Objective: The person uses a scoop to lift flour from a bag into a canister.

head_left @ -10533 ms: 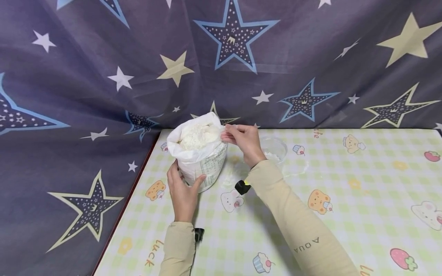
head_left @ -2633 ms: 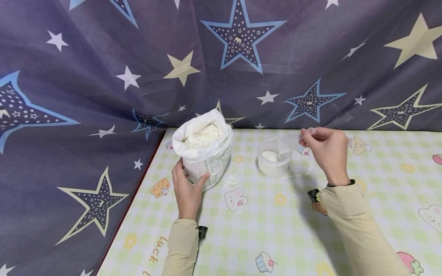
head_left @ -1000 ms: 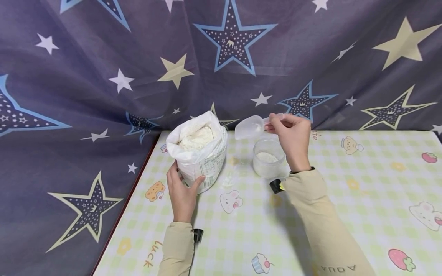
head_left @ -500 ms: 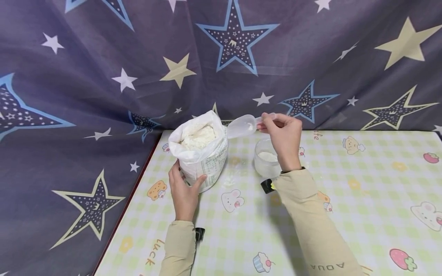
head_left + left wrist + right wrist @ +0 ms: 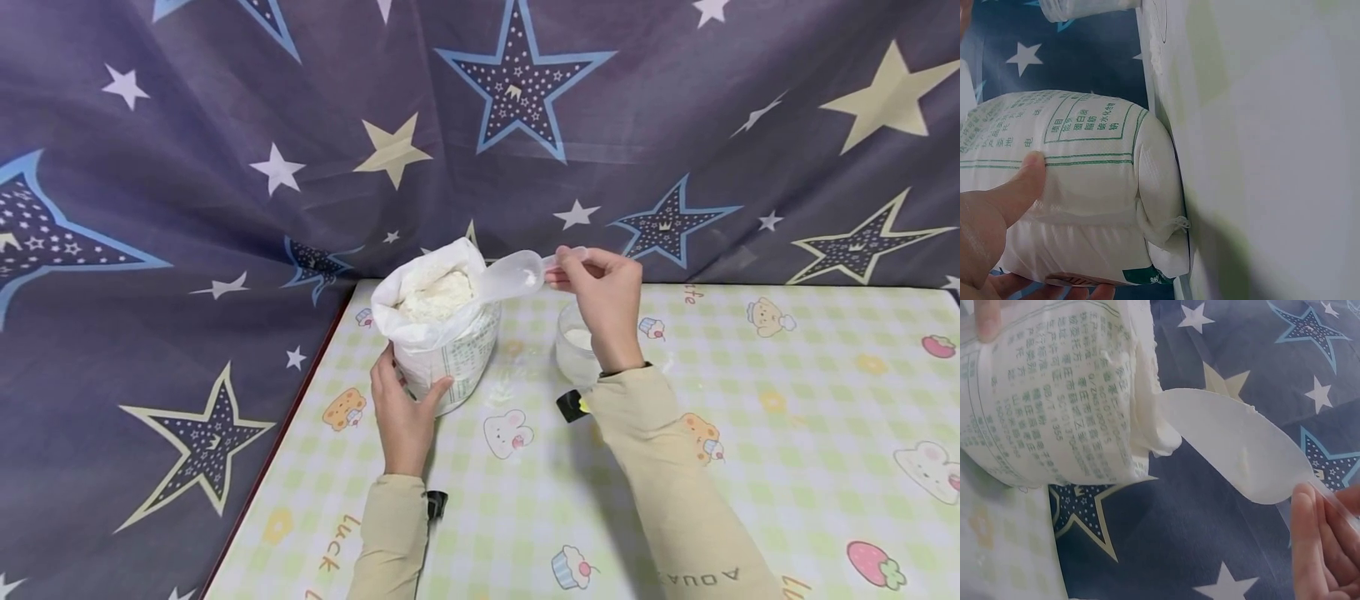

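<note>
A white bag of flour (image 5: 457,354) with green print stands with its mouth rolled open on the table's left part. My left hand (image 5: 405,421) grips its lower side, thumb in front; the left wrist view shows that thumb flat on the bag (image 5: 1085,187). In my right hand (image 5: 607,304) the handle of a translucent plastic scoop (image 5: 513,277) is pinched. The scoop's tip meets the bag's right rim, and only a little flour clings inside the scoop (image 5: 1235,444). A clear round tub (image 5: 573,362) with white flour stands partly behind my right hand.
The checked tablecloth (image 5: 510,517) carries printed animals, and a dusting of spilled flour (image 5: 501,387) lies between bag and tub. A dark star-patterned curtain (image 5: 337,100) hangs behind the table and along its left edge.
At 2.6 s ago the scoop was tipped over the tub; my right hand has since carried it left to the bag's rim. My left hand keeps its grip on the bag.
</note>
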Available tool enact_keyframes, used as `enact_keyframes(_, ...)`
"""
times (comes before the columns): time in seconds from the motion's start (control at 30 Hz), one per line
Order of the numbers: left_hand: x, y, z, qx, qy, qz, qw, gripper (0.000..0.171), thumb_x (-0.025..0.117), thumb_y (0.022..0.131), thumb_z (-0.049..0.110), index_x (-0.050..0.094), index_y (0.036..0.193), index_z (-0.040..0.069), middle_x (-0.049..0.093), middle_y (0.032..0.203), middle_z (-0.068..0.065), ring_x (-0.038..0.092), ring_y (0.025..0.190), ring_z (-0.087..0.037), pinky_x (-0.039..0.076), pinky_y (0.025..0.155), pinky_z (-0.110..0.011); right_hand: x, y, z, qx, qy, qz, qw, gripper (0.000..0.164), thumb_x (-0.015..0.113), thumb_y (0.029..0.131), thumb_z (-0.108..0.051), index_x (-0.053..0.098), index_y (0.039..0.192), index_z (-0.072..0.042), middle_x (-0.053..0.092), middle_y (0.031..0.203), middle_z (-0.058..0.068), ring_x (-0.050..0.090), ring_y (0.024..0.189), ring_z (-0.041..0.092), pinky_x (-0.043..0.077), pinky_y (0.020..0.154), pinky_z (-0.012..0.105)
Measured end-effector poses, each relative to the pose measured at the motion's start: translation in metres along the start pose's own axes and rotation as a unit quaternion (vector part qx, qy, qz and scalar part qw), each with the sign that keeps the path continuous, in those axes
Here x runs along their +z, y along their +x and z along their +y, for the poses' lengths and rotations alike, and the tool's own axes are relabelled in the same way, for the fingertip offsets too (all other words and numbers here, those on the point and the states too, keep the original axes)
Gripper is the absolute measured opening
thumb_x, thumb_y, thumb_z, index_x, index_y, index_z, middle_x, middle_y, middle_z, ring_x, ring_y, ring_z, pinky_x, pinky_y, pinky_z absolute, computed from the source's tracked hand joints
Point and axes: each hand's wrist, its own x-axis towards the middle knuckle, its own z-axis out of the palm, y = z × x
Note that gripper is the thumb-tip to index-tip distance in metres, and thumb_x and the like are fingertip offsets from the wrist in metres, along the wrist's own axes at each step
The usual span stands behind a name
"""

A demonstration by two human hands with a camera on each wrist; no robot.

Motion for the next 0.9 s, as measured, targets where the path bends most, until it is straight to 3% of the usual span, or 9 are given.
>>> enact_keyframes(0.37, 0.001, -0.001, 0.001, -0.001, 0.002, 0.0, 1.0, 0.094, 0.085, 0.078, 0.028, 0.031, 0.154, 0.011, 0.039, 0.149, -0.012, 0.046, 0.129, -0.027, 0.048, 0.107, -0.042, 0.013, -0.003, 0.005, 0.008, 0.007, -0.014, 1.0, 0.017, 0.069, 0.091, -0.005, 0.072, 0.092, 0.011, 0.073, 0.07, 0.006, 0.071, 0.062, 0.013, 0.064, 0.067, 0.03)
enact_keyframes(0.9, 0.001, 0.0, 0.003, -0.007, 0.005, 0.0, 1.0, 0.094, 0.086, 0.078, 0.027, 0.031, 0.153, 0.011, 0.039, 0.148, -0.013, 0.048, 0.128, -0.029, 0.048, 0.107, -0.043, 0.012, -0.003, 0.005, 0.002, 0.019, -0.005, 1.0, 0.021, 0.07, 0.092, -0.007, 0.071, 0.094, 0.014, 0.074, 0.074, 0.008, 0.072, 0.065, 0.014, 0.064, 0.068, 0.031)
